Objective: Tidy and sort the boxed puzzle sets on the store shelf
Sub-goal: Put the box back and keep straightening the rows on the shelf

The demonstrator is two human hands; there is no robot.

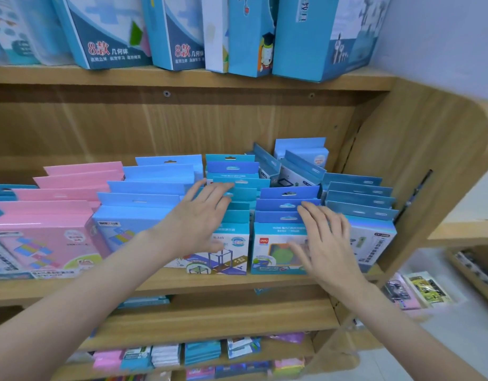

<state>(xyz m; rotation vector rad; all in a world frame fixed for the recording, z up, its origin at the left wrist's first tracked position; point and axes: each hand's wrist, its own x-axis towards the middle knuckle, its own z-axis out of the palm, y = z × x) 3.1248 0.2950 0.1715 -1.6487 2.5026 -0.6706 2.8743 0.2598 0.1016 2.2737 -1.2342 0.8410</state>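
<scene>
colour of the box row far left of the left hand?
Pink, clearest in the head view; blue rows sit to its right.

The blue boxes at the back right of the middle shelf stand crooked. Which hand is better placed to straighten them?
Probably the right hand. It rests on the row with the red logo, directly in front of the tilted blue boxes. The left hand lies on the next row to the left, so it would have to cross over.

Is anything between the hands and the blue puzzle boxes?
No. The left hand lies with straight fingers on one row of blue boxes, and the right hand lies flat on the front box of the next row.
</scene>
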